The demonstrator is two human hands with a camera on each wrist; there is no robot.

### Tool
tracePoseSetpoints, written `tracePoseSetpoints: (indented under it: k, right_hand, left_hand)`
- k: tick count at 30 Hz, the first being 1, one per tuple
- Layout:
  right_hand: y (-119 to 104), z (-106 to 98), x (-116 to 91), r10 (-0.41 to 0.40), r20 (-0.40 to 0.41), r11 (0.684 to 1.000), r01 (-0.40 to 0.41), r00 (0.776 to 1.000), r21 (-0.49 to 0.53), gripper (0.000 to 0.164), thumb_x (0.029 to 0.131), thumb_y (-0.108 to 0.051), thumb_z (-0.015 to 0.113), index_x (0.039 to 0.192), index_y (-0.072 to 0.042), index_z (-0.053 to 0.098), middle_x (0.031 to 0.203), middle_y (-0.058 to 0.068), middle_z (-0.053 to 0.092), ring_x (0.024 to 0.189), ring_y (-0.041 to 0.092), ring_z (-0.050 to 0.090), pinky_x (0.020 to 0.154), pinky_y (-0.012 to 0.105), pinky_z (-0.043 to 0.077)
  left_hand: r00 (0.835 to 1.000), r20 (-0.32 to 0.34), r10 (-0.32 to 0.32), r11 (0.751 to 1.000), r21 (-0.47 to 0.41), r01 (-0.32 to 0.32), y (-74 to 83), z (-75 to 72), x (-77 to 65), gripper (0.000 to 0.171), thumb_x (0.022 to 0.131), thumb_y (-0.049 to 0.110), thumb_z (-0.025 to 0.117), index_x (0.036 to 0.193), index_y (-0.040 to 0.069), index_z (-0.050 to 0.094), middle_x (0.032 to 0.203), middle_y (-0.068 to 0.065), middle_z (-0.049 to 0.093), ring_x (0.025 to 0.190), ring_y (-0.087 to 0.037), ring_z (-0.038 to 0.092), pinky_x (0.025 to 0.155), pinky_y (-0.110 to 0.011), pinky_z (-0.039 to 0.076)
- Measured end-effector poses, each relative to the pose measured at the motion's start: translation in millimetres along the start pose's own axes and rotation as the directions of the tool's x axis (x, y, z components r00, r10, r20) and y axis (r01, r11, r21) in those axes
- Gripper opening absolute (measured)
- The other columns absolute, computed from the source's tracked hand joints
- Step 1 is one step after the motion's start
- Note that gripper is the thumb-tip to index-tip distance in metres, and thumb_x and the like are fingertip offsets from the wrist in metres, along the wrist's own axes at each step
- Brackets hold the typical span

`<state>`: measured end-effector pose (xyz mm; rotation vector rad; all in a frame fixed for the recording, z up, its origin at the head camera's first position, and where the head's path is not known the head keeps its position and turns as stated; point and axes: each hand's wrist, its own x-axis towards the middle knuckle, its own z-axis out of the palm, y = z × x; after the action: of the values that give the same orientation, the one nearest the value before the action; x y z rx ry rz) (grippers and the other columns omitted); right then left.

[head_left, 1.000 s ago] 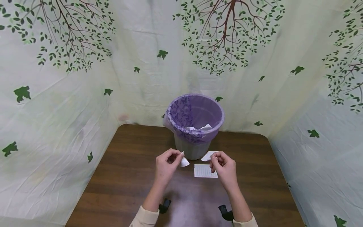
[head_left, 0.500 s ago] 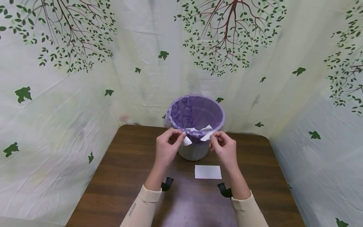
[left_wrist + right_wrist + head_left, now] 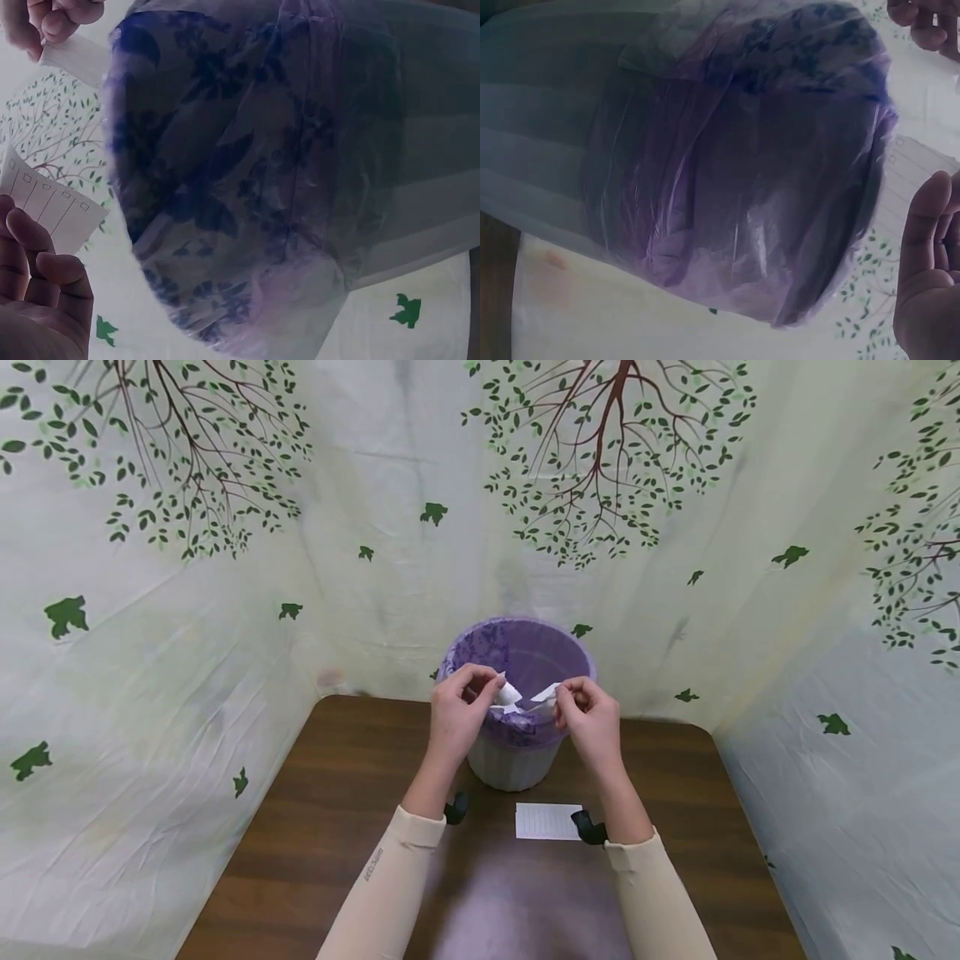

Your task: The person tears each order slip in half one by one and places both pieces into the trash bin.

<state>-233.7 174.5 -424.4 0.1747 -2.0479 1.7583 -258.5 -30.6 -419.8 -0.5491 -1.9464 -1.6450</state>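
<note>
Over the near rim of the waste bin (image 3: pixel 512 766), my left hand (image 3: pixel 456 712) pinches a torn piece of paper (image 3: pixel 510 694) between thumb and fingers. In the left wrist view, that piece (image 3: pixel 63 211) shows printed lines and small boxes. My right hand (image 3: pixel 594 720) pinches another torn piece (image 3: pixel 546 692), a short way to the right. The two pieces are apart. Purple patterned liner (image 3: pixel 477 646) covers the bin's rim and inside. White scraps (image 3: pixel 511 709) show at the bin's mouth, partly hidden by the held pieces. A lined paper sheet (image 3: pixel 542 822) lies on the table.
The brown wooden table (image 3: pixel 322 827) carries the bin near its back edge. Behind and at the sides hangs a pale curtain (image 3: pixel 375 627) printed with trees and leaves. Black wrist mounts (image 3: pixel 456 808) sit on both wrists.
Both hands have moved forward and up from above the table to the bin's mouth, each still pinching its piece of paper. The lined sheet has stayed on the table.
</note>
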Motion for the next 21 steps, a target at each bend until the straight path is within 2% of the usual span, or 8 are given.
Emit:
tracePoseSetpoints:
  k: [8, 15, 21]
  right_hand:
    - [6, 3, 10, 0.034, 0.018, 0.999, -0.034, 0.999, 0.027, 0.017, 0.102, -0.011, 0.069, 0.105, 0.006, 0.071, 0.067, 0.005, 0.065, 0.052, 0.011, 0.057, 0.053, 0.024, 0.048]
    - [11, 2, 12, 0.030, 0.023, 0.999, -0.031, 0.999, 0.011, 0.021, 0.104, -0.012, 0.067, 0.120, -0.002, 0.077, 0.066, 0.001, 0.064, 0.052, 0.010, 0.057, 0.053, 0.023, 0.049]
    - [12, 1, 12, 0.038, 0.026, 0.999, -0.038, 0.999, 0.017, 0.025, 0.105, -0.013, 0.066, 0.126, -0.004, 0.076, 0.066, -0.002, 0.066, 0.052, 0.008, 0.057, 0.053, 0.021, 0.050]
  left_hand:
    - [0.998, 0.029, -0.051, 0.998, 0.050, 0.049, -11.9, 3.8, 7.7, 0.012, 0.097, 0.023, 0.079, 0.104, 0.013, 0.079, 0.094, -0.006, 0.079, 0.076, -0.012, 0.066, 0.067, -0.026, 0.053]
    - [0.996, 0.046, -0.079, 0.994, 0.074, 0.076, -12.3, 2.1, 7.6, 0.021, 0.098, 0.022, 0.077, 0.119, 0.018, 0.079, 0.096, -0.007, 0.078, 0.080, -0.016, 0.068, 0.070, -0.022, 0.053]
    - [0.996, 0.042, -0.080, 0.995, 0.060, 0.077, -12.1, 0.3, 6.8, 0.023, 0.097, 0.022, 0.078, 0.119, 0.017, 0.078, 0.094, -0.008, 0.077, 0.080, -0.016, 0.067, 0.070, -0.022, 0.052]
